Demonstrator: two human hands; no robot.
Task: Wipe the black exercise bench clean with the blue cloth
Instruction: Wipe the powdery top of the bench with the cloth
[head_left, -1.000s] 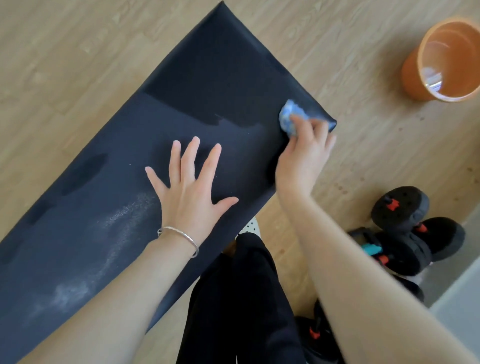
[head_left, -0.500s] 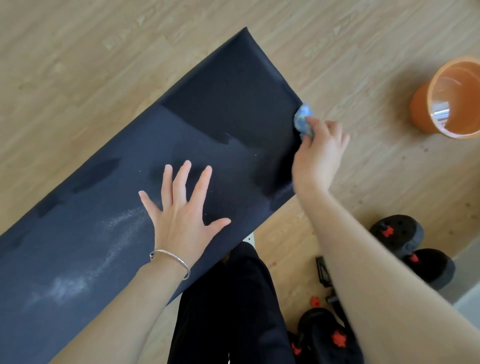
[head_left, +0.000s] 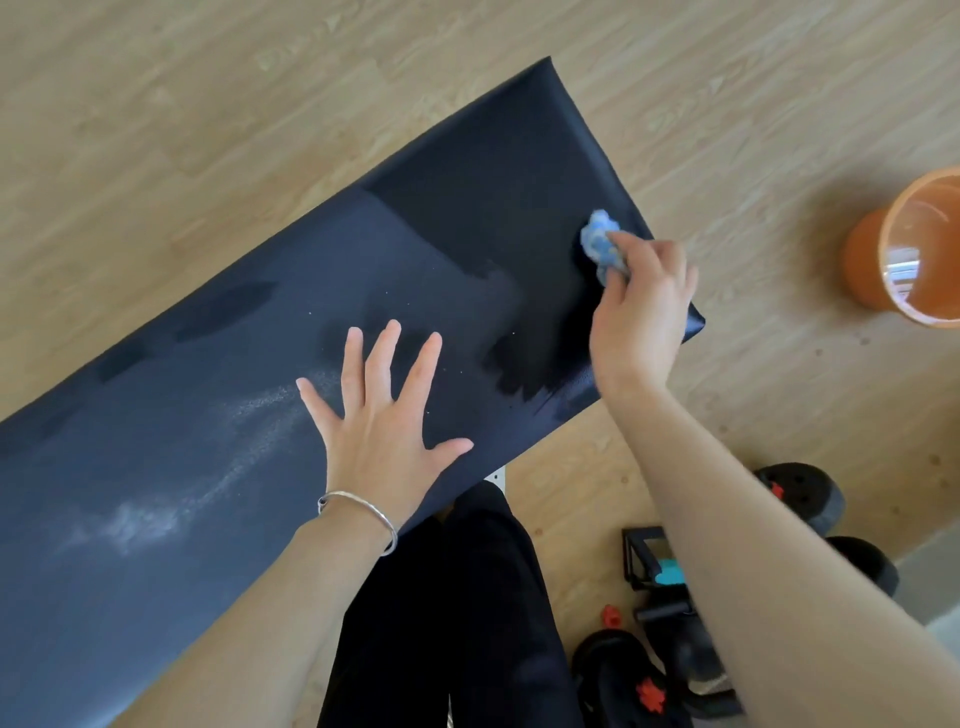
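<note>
there, blue cloth (head_left: 600, 244) near bench (head_left: 218, 415) edge

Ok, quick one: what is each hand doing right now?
Left hand: open, fingers spread, flat on the black bench.
Right hand: fingers curled round the blue cloth, on the bench.

An orange bucket (head_left: 865, 265) stands on the pale wood floor (head_left: 208, 104), with black dumbbells (head_left: 800, 493) lying near it.
</note>
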